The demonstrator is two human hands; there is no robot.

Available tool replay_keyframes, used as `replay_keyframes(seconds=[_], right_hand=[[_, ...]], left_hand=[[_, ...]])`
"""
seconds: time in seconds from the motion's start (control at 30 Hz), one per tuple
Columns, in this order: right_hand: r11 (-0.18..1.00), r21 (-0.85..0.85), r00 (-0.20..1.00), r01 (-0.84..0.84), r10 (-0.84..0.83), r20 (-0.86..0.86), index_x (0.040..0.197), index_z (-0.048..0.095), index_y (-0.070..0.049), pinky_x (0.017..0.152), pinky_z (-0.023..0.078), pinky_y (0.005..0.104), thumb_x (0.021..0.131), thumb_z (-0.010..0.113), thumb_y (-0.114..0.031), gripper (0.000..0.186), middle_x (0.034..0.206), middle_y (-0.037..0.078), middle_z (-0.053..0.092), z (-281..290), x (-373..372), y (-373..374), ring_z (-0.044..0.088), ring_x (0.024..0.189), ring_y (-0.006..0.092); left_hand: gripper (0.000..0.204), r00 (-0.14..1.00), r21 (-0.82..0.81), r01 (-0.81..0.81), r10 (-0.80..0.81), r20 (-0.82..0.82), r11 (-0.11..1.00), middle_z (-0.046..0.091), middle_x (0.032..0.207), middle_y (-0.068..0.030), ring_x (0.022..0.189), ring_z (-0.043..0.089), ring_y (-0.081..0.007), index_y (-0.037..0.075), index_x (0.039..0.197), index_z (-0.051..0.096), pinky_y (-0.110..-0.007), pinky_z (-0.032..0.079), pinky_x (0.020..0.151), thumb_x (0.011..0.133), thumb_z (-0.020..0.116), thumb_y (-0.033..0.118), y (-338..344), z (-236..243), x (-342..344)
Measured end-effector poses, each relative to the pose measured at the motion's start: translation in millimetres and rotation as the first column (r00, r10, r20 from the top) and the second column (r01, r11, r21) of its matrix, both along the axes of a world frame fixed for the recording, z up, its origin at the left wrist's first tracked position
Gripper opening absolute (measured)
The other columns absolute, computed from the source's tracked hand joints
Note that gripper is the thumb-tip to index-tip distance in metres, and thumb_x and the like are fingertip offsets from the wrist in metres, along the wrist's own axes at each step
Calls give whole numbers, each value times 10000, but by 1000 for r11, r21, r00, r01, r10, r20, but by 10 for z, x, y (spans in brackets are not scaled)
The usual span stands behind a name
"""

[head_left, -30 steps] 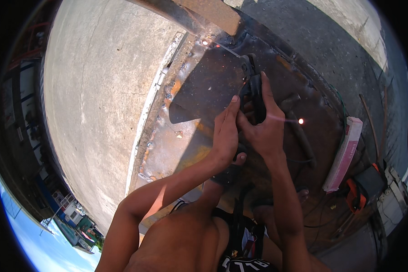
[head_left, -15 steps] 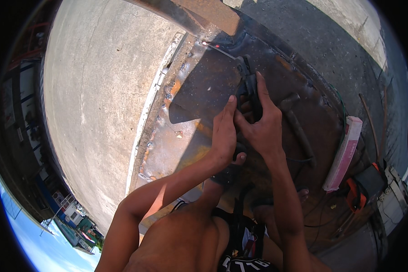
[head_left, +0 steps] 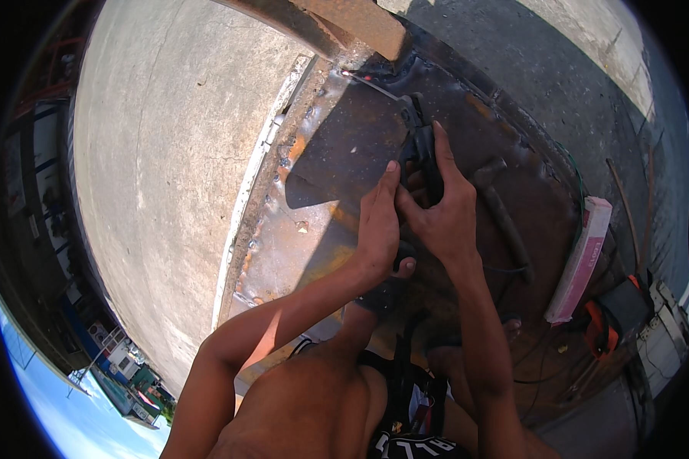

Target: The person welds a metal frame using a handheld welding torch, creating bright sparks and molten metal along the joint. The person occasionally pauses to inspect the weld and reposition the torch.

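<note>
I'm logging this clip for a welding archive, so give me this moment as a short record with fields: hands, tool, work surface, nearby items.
Right hand: right hand wrapped around the black welding electrode holder
Left hand: left hand pressed against the right hand, steadying it
Tool: thin electrode rod reaches from the holder to the seam, tip glowing red
Work surface: rusty brown steel plate, spatter along its edge
Nearby: pink-and-white long box at the right; grey concrete slab at the left
</note>
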State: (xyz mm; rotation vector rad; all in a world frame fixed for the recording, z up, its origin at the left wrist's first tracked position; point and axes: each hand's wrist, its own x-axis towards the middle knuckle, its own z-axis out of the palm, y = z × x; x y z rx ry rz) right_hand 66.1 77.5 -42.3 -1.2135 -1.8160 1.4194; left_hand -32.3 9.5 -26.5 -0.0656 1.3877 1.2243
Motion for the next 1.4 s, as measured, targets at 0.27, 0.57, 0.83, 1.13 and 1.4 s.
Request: replay_keyframes(seconds=[0.27, 0.57, 0.83, 1.13, 1.4], right_hand=[[999, -38, 1000, -9, 10, 22, 1650, 391, 23, 829, 604, 362, 850, 861, -131, 940, 1045, 155, 765, 31, 10, -1, 759, 898, 200], [1000, -2, 1000, -9, 9, 20, 1645, 389, 34, 787, 612, 384, 844, 873, -159, 955, 1018, 168, 754, -19, 16, 0, 770, 863, 237], [1000, 1, 1000, -3, 3, 20, 1649, 395, 19, 803, 600, 355, 848, 863, -127, 940, 1029, 144, 761, -20, 9, -6, 747, 868, 190], [999, -48, 999, -16, 18, 26, 1639, 397, 43, 723, 622, 375, 837, 875, -165, 956, 1015, 176, 742, 20, 13, 11, 778, 828, 239], [1000, -11, 999, -17, 17, 30, 1639, 395, 43, 734, 627, 396, 836, 874, -172, 959, 1020, 193, 745, -3, 6, 18, 791, 844, 268]], left_hand=[[660, 1000, -18, -13, 13, 1, 1000, 684, 1330, -140, 1218, 622, -196, -72, 1465, 599, -327, 449, 1102, 1177, 404, 490, 36, 94, 9], [660, 1000, -23, 14, -14, 11, 1000, 668, 1373, -142, 1255, 610, -202, -65, 1480, 587, -331, 445, 1112, 1176, 406, 492, 1, 8, -6], [641, 1000, -29, -2, 3, 17, 1000, 672, 1381, -143, 1268, 613, -208, -60, 1470, 597, -335, 447, 1120, 1177, 409, 479, 14, 38, -1], [617, 999, -61, -34, 35, 16, 998, 705, 1224, -78, 1128, 635, -147, -43, 1426, 634, -296, 482, 1037, 1174, 440, 486, 25, 53, 5], [646, 1000, -40, -26, 26, 9, 999, 685, 1238, -88, 1140, 620, -166, -54, 1447, 619, -323, 476, 1053, 1177, 413, 495, 39, 43, 3]])
